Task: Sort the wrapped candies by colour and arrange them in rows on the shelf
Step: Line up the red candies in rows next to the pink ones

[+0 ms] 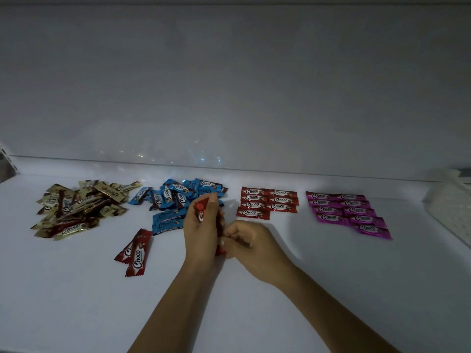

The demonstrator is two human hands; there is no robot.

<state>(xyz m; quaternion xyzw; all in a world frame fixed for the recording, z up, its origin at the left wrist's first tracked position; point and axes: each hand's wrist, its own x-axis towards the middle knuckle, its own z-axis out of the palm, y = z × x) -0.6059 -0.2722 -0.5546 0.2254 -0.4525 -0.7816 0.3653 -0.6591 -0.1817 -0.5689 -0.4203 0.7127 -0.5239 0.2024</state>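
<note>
We stand at a white shelf (305,289) that fills the view, with a pale textured thing (451,207) at its far right edge that we cannot identify. Along the far side lie four colour groups. At the left is the gold heap (76,207), the largest and fully loose, with a few dark-ended wrappers mixed in. Next to it is the blue heap (178,197), mostly jumbled, though a few blue ones lie stacked flat on its near side. Right of that, the red rows (267,202) sit in two neat columns, and at the far right the pink rows (349,212) are laid out the same way and look finished. Nearer us, left of centre, two loose reds (133,253) lie overlapping, apart from any group. Our left hand (201,233) is closed around a small bunch of red candies (200,208), one poking out toward the blue heap. Our right hand (248,242) touches it, fingers curled in and pinching at the bunch's near end, probably drawing one out, though the exact contact is hidden. We judge the task roughly half done: pink set, red nearly set, blue barely begun, gold untouched.
</note>
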